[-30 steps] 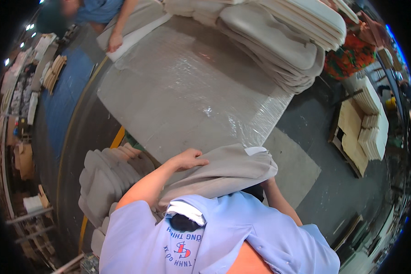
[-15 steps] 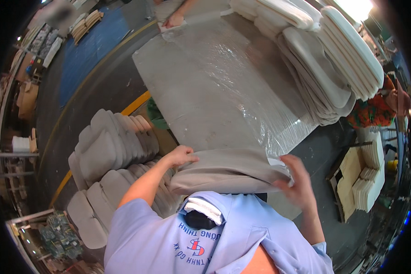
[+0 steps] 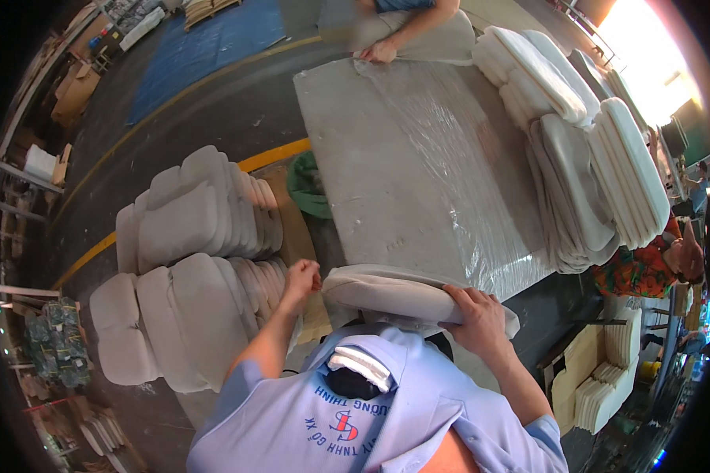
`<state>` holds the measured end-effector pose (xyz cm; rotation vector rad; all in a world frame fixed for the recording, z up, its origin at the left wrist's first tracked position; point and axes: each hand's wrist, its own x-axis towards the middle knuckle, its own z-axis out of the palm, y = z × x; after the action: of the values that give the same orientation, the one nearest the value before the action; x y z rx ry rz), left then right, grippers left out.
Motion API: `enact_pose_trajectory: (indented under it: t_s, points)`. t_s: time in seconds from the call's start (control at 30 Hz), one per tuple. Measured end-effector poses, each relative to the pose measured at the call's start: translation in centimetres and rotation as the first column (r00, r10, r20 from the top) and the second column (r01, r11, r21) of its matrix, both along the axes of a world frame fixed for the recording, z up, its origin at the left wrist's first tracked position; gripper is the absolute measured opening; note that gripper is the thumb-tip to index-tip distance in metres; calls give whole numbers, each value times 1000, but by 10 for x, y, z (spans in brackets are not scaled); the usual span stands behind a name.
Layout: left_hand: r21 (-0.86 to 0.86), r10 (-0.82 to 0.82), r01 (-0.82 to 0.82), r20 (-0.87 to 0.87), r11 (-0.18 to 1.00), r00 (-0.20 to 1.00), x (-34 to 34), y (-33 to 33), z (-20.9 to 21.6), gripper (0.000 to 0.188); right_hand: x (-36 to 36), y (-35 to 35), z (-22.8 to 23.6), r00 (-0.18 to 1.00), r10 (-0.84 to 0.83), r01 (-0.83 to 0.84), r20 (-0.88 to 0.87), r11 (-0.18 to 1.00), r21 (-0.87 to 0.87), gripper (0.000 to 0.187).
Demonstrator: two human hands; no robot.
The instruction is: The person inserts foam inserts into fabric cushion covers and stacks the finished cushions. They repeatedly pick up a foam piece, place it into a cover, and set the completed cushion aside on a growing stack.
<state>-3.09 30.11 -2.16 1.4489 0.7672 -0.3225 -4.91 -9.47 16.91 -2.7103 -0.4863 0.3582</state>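
Observation:
A grey fabric-covered seat cushion (image 3: pixel 398 296) is tilted up against the near edge of the table, close to my body. My right hand (image 3: pixel 479 319) grips its right end, fingers over the top edge; loose cloth shows beyond that hand. My left hand (image 3: pixel 301 284) is off the cushion, just beyond its left end, with the fingers curled together. Whether something small is pinched in them is hidden. The grey table top (image 3: pixel 371 173) in front carries clear plastic film (image 3: pixel 457 181) along its right part.
Stacked grey cushions (image 3: pixel 185 213) stand at left, beside a green bag (image 3: pixel 308 185). White pads (image 3: pixel 627 173) and grey covers (image 3: pixel 572 189) are piled at the table's right. A co-worker's hand (image 3: pixel 381 51) rests at the far edge. A box of pads (image 3: pixel 599 378) sits lower right.
The cushion has gone from lying flatter on the table to tilted up near me. My left hand has left its edge. My right hand now grips its right end. The view has shifted.

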Motion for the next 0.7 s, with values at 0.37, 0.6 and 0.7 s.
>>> enact_pose_trajectory:
  t_s: [0.37, 0.6, 0.7]
  points:
    - [-164, -479, 540, 301, 826, 824, -32, -117, 58, 33, -31, -45, 4, 879, -462, 431, -116, 669, 605, 57]
    - [207, -461, 499, 756, 842, 464, 15, -188, 145, 50, -84, -58, 4, 801, -552, 348, -233, 112, 931, 52]
    - [207, -401, 462, 836, 862, 374, 14, -230, 181, 39, -119, -43, -7, 786, -497, 292, -367, -225, 930, 70]
